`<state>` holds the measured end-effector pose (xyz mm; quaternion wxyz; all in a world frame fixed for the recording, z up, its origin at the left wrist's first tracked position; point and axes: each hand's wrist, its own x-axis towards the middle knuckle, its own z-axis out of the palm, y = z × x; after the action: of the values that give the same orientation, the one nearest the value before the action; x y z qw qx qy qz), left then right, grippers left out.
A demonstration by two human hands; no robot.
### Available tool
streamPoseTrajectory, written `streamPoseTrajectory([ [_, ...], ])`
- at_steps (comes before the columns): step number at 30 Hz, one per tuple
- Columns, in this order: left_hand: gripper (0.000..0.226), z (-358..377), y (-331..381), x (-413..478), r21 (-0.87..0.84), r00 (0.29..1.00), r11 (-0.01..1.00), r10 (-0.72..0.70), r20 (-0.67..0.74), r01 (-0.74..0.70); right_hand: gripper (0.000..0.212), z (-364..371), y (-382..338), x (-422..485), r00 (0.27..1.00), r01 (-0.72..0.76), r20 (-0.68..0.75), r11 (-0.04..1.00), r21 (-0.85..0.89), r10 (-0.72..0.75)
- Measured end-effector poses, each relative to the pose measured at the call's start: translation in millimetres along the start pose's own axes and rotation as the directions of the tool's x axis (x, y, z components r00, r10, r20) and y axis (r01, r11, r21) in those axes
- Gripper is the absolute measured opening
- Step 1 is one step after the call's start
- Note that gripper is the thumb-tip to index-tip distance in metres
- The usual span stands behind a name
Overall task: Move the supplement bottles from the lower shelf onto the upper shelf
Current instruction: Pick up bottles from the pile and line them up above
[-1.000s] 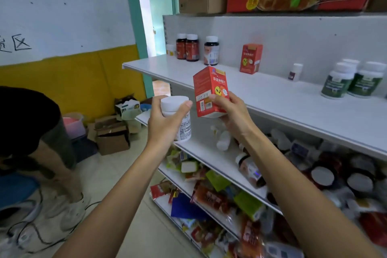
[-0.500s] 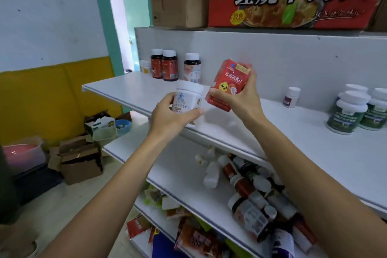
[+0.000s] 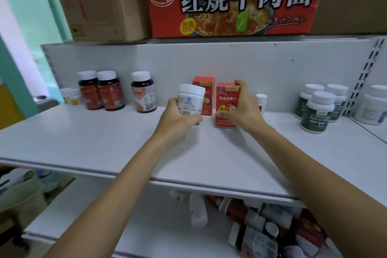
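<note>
Crowding upper shelf (image 3: pixel 104 142) back wall: three dark bottles (image 3: pixel 100 90) left, second red box (image 3: pixel 202 82) just behind white bottle (image 3: pixel 191 98), green-label bottles (image 3: pixel 316 111) right. Left hand (image 3: pixel 178 117) curled round white bottle, base low over shelf, contact unclear. Right hand (image 3: pixel 240 111) grips red box (image 3: pixel 227 94), upright. Lower shelf (image 3: pixel 125 216): jumbled bottles (image 3: pixel 251 222) on sides.

You read 红烧牛肉面 across the red carton (image 3: pixel 230 6) overhead, and 珍迪消食片 on the red box (image 3: pixel 227 98) in your right hand (image 3: pixel 244 112); the white bottle (image 3: pixel 191 98) carries print too blurred to read.
</note>
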<state>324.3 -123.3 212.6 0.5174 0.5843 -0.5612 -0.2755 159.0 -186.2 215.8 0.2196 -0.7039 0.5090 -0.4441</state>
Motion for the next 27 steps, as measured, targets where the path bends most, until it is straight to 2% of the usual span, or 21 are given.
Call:
streamPoseTrajectory([
  [3,0.046,-5.9,-6.8,11.9,0.006,0.999,1.0,0.001,0.049,-0.001,0.097,10.2,2.3,10.2,0.993,-0.094,-0.076,0.994,-0.055,0.09],
  [6,0.044,-15.7,-13.3,14.4,0.065,0.995,0.997,0.023,0.093,-0.029,0.099,21.9,5.1,14.5,0.977,-0.13,-0.191,0.978,-0.163,0.098],
  [8,0.044,-23.8,-17.9,15.6,0.071,0.995,0.997,0.012,0.104,-0.02,0.1,28.3,5.6,18.7,0.972,-0.138,-0.209,0.98,-0.147,0.106],
  [10,0.045,-27.7,-19.2,16.2,0.052,0.995,0.999,0.0,0.097,-0.005,0.094,31.9,5.4,23.2,0.976,-0.124,-0.197,0.984,-0.131,0.097],
  [14,0.048,-36.7,-21.2,12.8,0.059,0.994,0.998,0.012,0.106,-0.018,0.065,42.3,3.2,21.8,0.979,-0.135,-0.171,0.983,-0.128,0.112],
  [16,0.048,-41.1,-22.5,10.0,0.061,0.994,0.998,0.029,0.105,-0.035,0.064,43.0,1.9,18.8,0.975,-0.153,-0.188,0.975,-0.162,0.122],
  [19,0.047,-42.8,-23.7,6.1,0.047,0.993,0.997,0.048,0.107,-0.053,0.069,38.0,-6.3,10.5,0.938,-0.214,-0.319,0.949,-0.23,0.135],
  [21,0.048,-38.4,-20.2,2.3,0.028,0.992,0.998,0.052,0.115,-0.055,0.061,32.3,-16.1,0.9,0.927,-0.164,-0.364,0.972,-0.168,0.094],
  [24,0.053,-22.2,-12.9,-3.4,-0.04,0.991,0.999,0.035,0.129,-0.03,0.033,18.9,-32.8,-19.6,0.934,-0.061,-0.352,0.998,0.001,0.058],
  [27,0.053,3.3,-2.9,-13.3,-0.116,0.986,0.993,0.013,0.169,0.007,0.03,-2.7,-39.2,-41.2,0.932,-0.07,-0.351,0.996,0.061,0.087],
])
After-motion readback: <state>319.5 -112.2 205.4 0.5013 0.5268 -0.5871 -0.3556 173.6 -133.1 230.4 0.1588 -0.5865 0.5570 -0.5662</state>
